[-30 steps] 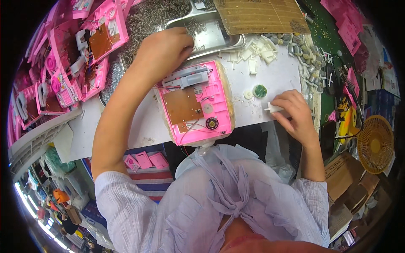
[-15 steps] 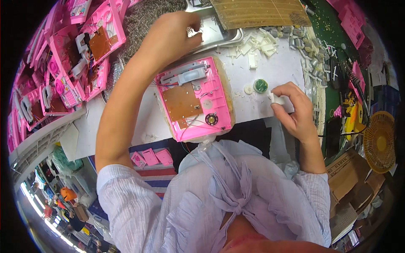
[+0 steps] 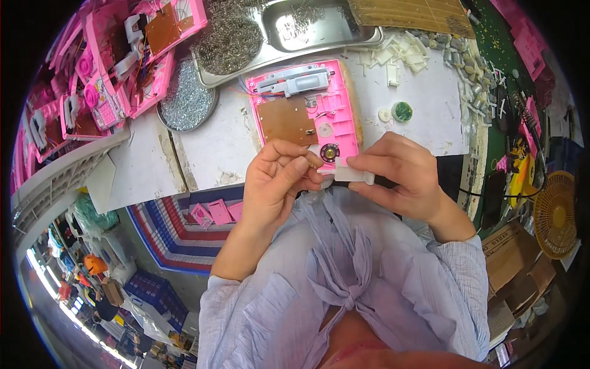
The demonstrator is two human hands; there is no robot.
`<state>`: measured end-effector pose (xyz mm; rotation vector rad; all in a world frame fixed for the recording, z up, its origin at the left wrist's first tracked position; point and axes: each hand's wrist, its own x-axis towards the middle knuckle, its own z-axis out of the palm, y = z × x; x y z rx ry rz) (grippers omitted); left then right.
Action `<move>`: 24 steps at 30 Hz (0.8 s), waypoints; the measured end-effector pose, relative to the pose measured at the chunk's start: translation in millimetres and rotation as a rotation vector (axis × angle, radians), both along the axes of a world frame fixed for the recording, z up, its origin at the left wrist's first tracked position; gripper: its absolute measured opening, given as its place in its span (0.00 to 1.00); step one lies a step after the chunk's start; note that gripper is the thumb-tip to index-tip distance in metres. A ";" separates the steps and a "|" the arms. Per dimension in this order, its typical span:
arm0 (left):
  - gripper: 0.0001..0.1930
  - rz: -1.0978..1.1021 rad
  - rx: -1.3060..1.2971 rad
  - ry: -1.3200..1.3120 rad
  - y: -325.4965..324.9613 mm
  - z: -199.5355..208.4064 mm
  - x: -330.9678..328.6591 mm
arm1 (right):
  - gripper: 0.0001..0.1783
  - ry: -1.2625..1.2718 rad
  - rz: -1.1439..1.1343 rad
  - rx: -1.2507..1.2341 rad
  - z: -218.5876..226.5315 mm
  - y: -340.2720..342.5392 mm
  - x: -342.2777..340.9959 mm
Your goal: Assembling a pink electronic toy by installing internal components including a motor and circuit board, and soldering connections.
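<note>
My right hand (image 3: 405,175) pinches a small white plastic part (image 3: 353,175) in front of my chest. Close beside it, the fingertips of my left hand (image 3: 273,181) are pressed together on something too small to make out. Just beyond both hands lies an open pink plastic housing (image 3: 345,114). Inside it are a brown circuit board (image 3: 284,120), a grey mechanism (image 3: 307,83) along its far side, and a round black speaker (image 3: 330,152) at the near right. My left hand covers the housing's near left corner.
At the back stands a metal tray (image 3: 369,38) with small metal pieces, beside a round dish (image 3: 187,98) of shiny bits. White plastic parts (image 3: 405,52) and a green-topped round container (image 3: 402,112) lie right. Pink housings (image 3: 117,61) are piled left; cardboard (image 3: 412,15) overlaps the tray.
My left hand has come back from the metal tray toward my chest, its fingers now pinched. My right hand has moved left with the white plastic part, meeting it in front of the pink housing.
</note>
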<state>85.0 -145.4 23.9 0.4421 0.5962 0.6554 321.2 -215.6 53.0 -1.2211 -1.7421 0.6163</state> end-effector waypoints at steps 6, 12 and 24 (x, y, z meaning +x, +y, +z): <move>0.03 -0.028 0.119 0.065 -0.6 3.5 8.7 | 0.24 -0.179 -0.077 0.088 1.2 -1.6 -8.8; 0.04 -0.050 0.247 0.106 4.9 2.6 14.1 | 0.23 -0.111 -0.088 0.037 4.7 -11.9 7.8; 0.07 -0.245 0.902 0.633 36.2 20.6 33.1 | 0.22 0.448 -0.096 -0.293 -21.4 -22.4 21.6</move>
